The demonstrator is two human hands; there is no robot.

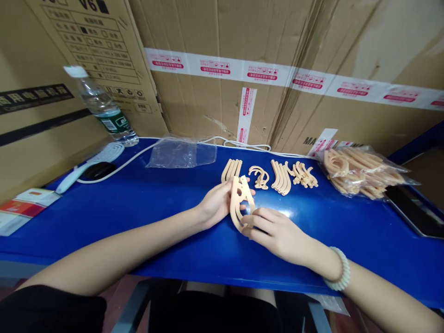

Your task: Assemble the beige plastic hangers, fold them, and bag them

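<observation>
A beige plastic folding hanger [236,203], its curved arms folded close together, is held above the near middle of the blue table. My left hand [218,203] wraps round it from the left, with fingertips showing behind it. On its lower end, the fingers of my right hand [274,231] close from the right and hide part of it. Just beyond my hands lie loose hanger parts: a group of curved arms [229,170], some hooks [259,176], more curved arms [281,178] and a pile of small curved pieces [304,175].
A clear bag of beige parts [364,171] lies at right beside a dark phone-like device [416,212]. Leftward are an empty-looking plastic bag [182,153], a water bottle [107,111], a hairbrush [90,166], a white cable [138,152] and a box [29,208]. Cardboard boxes [208,101] wall the back.
</observation>
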